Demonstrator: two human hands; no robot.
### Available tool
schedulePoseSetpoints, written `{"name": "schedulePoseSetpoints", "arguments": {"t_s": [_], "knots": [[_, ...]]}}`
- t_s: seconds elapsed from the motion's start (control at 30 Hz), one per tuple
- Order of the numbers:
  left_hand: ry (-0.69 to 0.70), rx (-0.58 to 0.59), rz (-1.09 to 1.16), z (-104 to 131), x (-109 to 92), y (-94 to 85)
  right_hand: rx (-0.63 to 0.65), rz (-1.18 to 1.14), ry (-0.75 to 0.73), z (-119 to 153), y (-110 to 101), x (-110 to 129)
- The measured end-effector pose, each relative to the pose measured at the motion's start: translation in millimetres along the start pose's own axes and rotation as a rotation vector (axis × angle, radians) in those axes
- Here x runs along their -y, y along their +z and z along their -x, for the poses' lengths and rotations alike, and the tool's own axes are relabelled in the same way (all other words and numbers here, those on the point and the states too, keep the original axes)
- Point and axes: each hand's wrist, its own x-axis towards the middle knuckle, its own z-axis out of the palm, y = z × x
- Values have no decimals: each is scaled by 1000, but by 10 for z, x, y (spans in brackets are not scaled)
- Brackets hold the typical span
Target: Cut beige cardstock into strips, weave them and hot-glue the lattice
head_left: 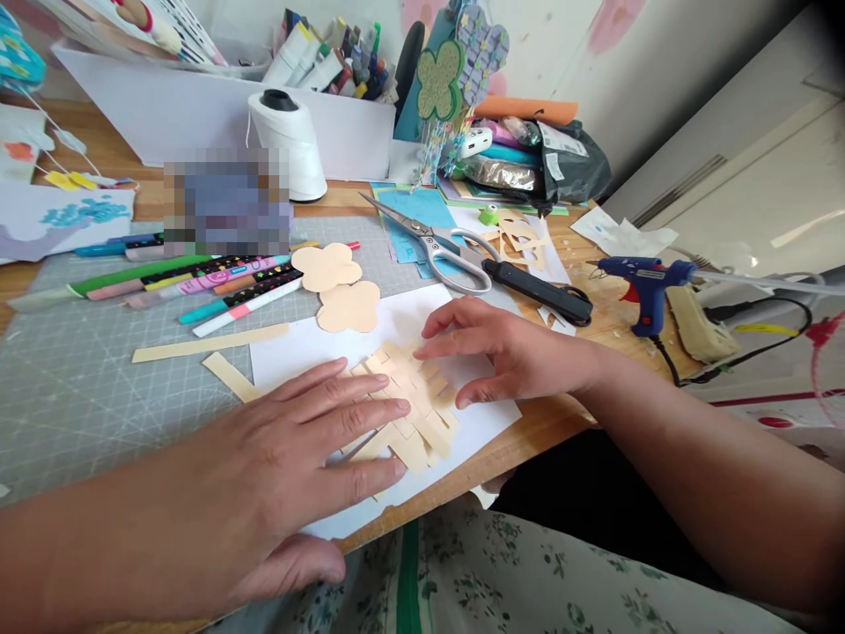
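From where I stand, the weave (415, 387) lies on a white sheet (489, 431) near the front edge of the desk (554, 421), straight before the person. One set of its strips slants from far left to near right, loose ends toward the person's lap; the others cross it. With fingers over its left side, I can't tell a long axis. It's pale cream, a tight little checkerboard in the middle and fringed with uneven ends.

The left hand (297, 458) is laid flat, its grip spread, fingers over the weave and pinching nothing. The right hand (495, 352) curves in from the other side, thumb and fingers well parted; whether its fingertips touch, I can't tell. Two cream cutouts (349, 308) sit just beyond, scissors (455, 255) to their right.
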Motion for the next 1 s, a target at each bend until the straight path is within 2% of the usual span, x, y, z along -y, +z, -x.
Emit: {"name": "schedulePoseSetpoints", "arguments": {"t_s": [0.17,0.4,0.7,1.0], "knots": [[-38,-44,26,-3,-98,12,-19,55,42,71,51,27],[-44,-36,0,-34,-110,3,-60,50,40,80,101,39],[-59,-97,-30,-44,-164,40,-80,83,25,59,120,30],[-34,-62,7,-62,-111,-21,-79,66,40,100,116,69]]}}
